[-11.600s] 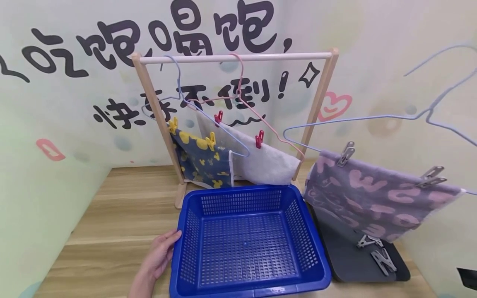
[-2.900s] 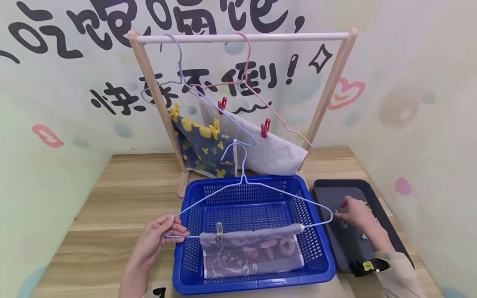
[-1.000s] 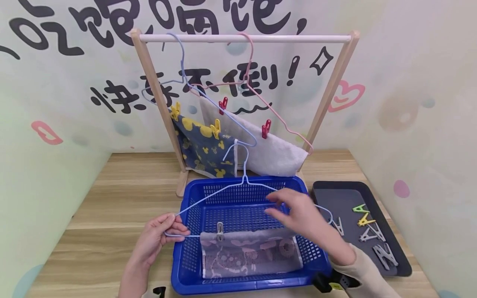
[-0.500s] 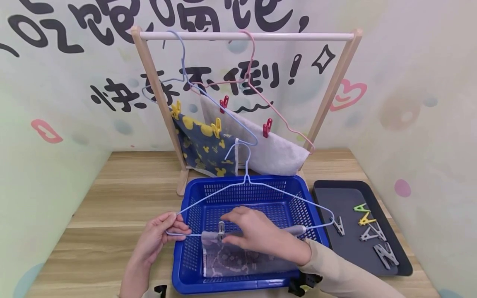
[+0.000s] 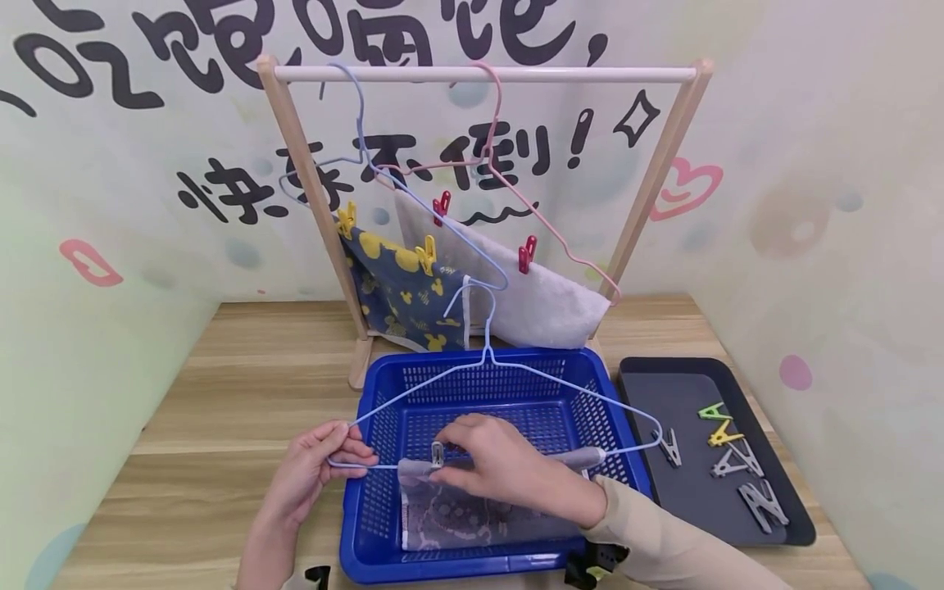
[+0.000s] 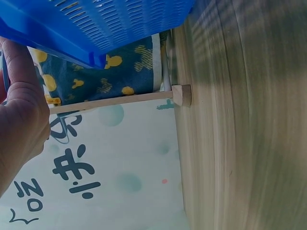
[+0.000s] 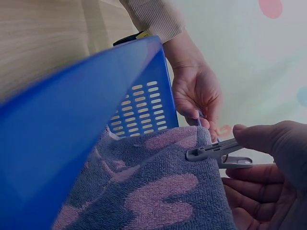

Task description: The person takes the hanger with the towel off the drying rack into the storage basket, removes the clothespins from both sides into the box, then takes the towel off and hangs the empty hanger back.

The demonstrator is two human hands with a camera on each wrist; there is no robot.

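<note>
My right fingers (image 7: 259, 175) pinch a springy-looking grey plastic clip (image 7: 207, 153) by its handles, left fingers (image 5: 356, 449) a light-looking blue wire hanger (image 5: 487, 352) at one corner.

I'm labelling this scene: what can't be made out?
Gray-pink towel: middle hidden behind the right hand, head view.
White towel: lower left hidden behind the blue-and-yellow towel, head view.
Left hand: partly cut off by the left edge, left wrist view.
Blue basket: cut off by the top edge, left wrist view.

Near blue hanger (image 5: 487, 354) spans the basket (image 5: 457, 569), right hand (image 5: 501, 463) bars the middle, rack (image 5: 575, 74) closes the back, but there's room above the tray (image 5: 696, 467)
</note>
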